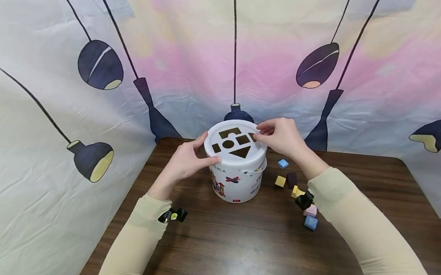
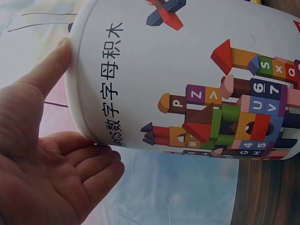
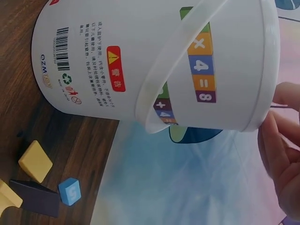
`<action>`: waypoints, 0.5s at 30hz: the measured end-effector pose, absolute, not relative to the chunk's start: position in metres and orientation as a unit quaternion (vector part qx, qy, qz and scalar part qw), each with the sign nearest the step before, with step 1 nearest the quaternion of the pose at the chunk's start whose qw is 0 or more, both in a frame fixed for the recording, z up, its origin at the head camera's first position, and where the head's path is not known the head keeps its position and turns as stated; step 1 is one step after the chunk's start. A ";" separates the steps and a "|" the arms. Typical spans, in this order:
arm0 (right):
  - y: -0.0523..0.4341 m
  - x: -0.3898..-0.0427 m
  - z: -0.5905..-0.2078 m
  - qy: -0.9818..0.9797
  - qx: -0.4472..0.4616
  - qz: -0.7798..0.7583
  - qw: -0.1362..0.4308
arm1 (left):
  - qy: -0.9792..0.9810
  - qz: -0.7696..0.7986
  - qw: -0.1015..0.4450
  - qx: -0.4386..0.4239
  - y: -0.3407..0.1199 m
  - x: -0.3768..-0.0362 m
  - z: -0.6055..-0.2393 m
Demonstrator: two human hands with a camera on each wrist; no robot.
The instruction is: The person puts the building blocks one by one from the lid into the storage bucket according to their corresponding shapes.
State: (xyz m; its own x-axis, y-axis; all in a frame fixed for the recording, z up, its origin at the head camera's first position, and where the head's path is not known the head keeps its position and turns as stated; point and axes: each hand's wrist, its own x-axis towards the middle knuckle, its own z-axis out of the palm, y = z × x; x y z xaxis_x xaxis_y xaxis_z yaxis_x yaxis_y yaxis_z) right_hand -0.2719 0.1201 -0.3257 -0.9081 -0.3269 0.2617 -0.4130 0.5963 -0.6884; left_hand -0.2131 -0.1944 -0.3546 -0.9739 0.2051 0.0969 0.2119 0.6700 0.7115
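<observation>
A white toy-block bucket stands on the table, its lid cut with several shaped holes. My left hand spans the lid's left side, thumb and forefinger stretched along the rim. The left wrist view shows the hand's other fingers resting loosely by the rim. At the lid's right side, my right hand pinches a small brown block at one of the holes. Most of that block is hidden by the fingers; only a thin dark edge shows between them in the right wrist view.
Right of the bucket lie a blue block, a yellow block, a dark block, another yellow block, a pink block and another blue block. The bucket's handle hangs down its side. A printed cloth hangs behind.
</observation>
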 end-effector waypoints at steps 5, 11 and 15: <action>0.127 -0.273 -0.333 -0.875 0.220 0.426 0.063 | -0.914 -0.390 0.002 -0.113 -0.194 -0.213 -0.354; 0.141 -0.270 -0.347 -0.851 0.233 0.465 0.077 | -0.915 -0.388 0.002 -0.110 -0.194 -0.212 -0.354; 0.155 -0.267 -0.357 -0.842 0.235 0.473 0.113 | -0.914 -0.389 0.002 -0.111 -0.194 -0.212 -0.354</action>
State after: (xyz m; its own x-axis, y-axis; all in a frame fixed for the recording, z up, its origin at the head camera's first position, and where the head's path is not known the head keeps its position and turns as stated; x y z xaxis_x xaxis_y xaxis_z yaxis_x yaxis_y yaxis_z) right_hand -0.2673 0.1550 -0.3574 -0.8641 -0.2890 0.4120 -0.5022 0.4422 -0.7431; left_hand -0.2122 -0.1941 -0.3535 -0.9752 0.2025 0.0898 0.2051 0.6721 0.7115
